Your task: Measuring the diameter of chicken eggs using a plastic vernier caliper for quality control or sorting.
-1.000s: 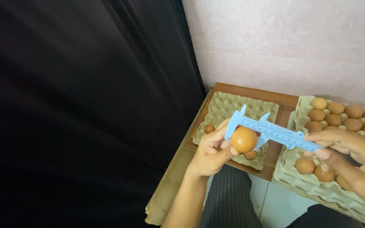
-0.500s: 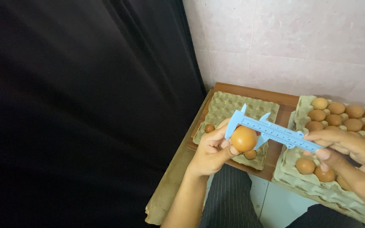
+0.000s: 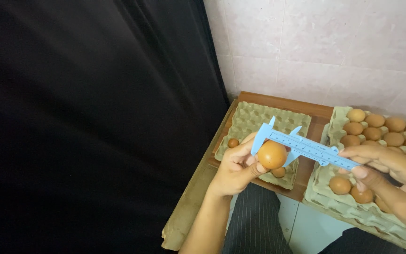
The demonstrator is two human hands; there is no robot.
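Cardboard left tray (image 3: 254, 117) holds two eggs; right tray (image 3: 334, 120) holds many.

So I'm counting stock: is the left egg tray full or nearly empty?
Nearly empty. The grey-green pulp egg tray shows only two small brown eggs, the other cups bare; hands and caliper hide some cups.

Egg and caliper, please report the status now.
Left hand holds brown egg between the jaws of the blue caliper. Right hand grips the caliper's far end. Nothing in the way.
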